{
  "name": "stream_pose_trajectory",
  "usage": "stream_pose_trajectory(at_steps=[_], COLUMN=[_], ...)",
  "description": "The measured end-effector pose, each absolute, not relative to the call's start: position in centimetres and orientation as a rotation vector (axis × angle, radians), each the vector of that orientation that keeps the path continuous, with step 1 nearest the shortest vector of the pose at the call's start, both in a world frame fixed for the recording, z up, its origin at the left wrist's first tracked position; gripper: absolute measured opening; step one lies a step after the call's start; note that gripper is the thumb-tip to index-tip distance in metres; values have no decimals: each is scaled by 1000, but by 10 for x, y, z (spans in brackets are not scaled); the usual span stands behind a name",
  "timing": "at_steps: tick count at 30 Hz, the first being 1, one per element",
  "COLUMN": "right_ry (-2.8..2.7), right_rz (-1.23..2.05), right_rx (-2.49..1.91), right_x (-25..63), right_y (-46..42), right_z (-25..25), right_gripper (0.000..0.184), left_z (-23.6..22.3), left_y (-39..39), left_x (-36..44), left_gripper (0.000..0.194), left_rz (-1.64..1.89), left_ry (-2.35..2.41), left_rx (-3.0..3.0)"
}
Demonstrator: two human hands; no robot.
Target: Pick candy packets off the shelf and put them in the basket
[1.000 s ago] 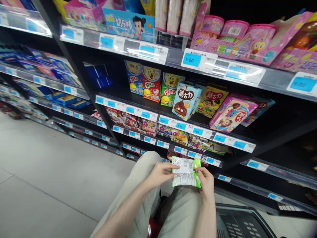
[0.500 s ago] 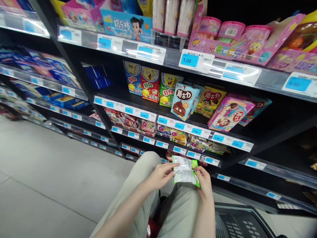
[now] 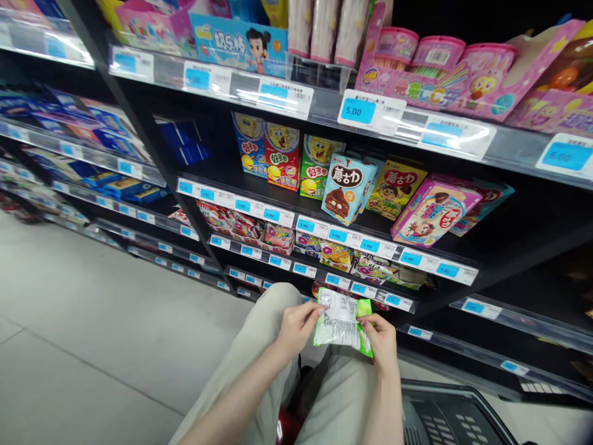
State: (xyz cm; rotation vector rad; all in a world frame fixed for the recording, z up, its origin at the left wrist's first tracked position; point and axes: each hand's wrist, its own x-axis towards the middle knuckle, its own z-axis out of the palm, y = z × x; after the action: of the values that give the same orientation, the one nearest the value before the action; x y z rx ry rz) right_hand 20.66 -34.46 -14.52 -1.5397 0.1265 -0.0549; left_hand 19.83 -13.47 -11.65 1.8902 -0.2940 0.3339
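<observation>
At 5 o'clock from view ctr.: pkt. point(image 3: 340, 321), green/white, qty. 1, fine print illegible; edge pinched by L hand point(image 3: 296, 324), thumb and finger together; green end clamped by fingers of R hand point(image 3: 382, 339). Shelved at 11 o'clock of pkt.: 好多鱼 boxes point(image 3: 281, 156), qty. 3. At 12: lt.-blue 蘑古力 box point(image 3: 345, 190), qty. 1 in front, rear ones part-hidden. Upper tag point(image 3: 359, 112) marked 5.00. At 4: blk. basket point(image 3: 445, 388), qty. 1, cut off by frame.

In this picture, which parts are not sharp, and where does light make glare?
Head view: white glare streaks the upper shelf edge; in the same view, far-left blue packages look smeared; there too, the held bag shines in patches, small print unreadable.
</observation>
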Motion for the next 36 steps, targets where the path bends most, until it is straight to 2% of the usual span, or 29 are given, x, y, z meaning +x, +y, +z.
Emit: stream_pose_trajectory(at_steps=[7, 13, 19, 25, 30, 36], right_ry=[100, 49, -15, -32, -33, -50], right_rz=[-62, -47, -62, -122, -108, -75], right_rx=[-1936, -2099, -2352, -2363, -2320, -2258], right_x=[205, 203, 202, 203, 202, 201], right_y=[-336, -329, -325, -322, -325, -326], right_z=[-130, -116, -105, -110, -113, -112], right_gripper=[22, 28, 25, 25, 25, 24], left_z=[-125, -133, -141, -132, -127, -125], left_y=[-142, -147, -146, -138, -135, -128], left_x=[203, 206, 214, 217, 217, 220], left_gripper=[32, 32, 32, 33, 47, 33], left_rz=[130, 101, 47, -99, -267, -178], left_ry=[140, 233, 254, 176, 138, 102], left_rx=[1489, 1345, 1250, 1190, 1086, 1406])
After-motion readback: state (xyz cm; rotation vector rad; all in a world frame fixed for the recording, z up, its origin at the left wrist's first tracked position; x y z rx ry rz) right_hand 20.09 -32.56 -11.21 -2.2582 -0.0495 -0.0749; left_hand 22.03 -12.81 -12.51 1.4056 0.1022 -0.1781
